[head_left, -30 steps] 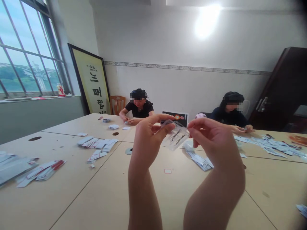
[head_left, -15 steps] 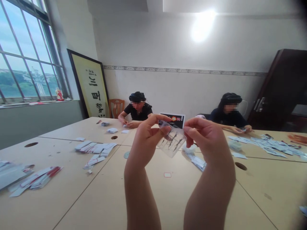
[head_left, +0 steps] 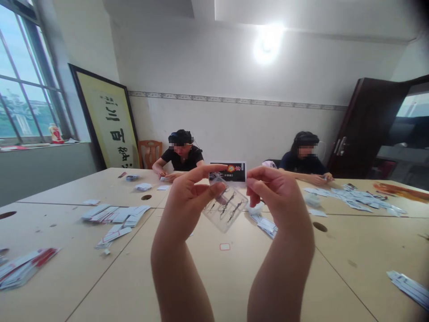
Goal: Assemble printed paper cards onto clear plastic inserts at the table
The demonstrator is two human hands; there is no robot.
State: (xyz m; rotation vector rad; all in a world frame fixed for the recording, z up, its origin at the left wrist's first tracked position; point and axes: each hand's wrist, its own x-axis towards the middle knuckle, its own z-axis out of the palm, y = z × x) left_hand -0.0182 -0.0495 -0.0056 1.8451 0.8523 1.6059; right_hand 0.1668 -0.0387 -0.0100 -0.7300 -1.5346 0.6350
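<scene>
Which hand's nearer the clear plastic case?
Left. The left hand has its thumb on the clear plastic case; the right hand is by the case's right corner, contact unclear.

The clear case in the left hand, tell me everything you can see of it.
The clear case is small, flat and squarish with rounded corners, and looks like transparent plastic. Several slim dark pieces with looped ends show through it, lying aslant. It is held up above the table, tilted with a corner pointing down. The left hand grips its upper left part, thumb across the front. A black printed card shows just above; whether they touch is unclear.
</scene>
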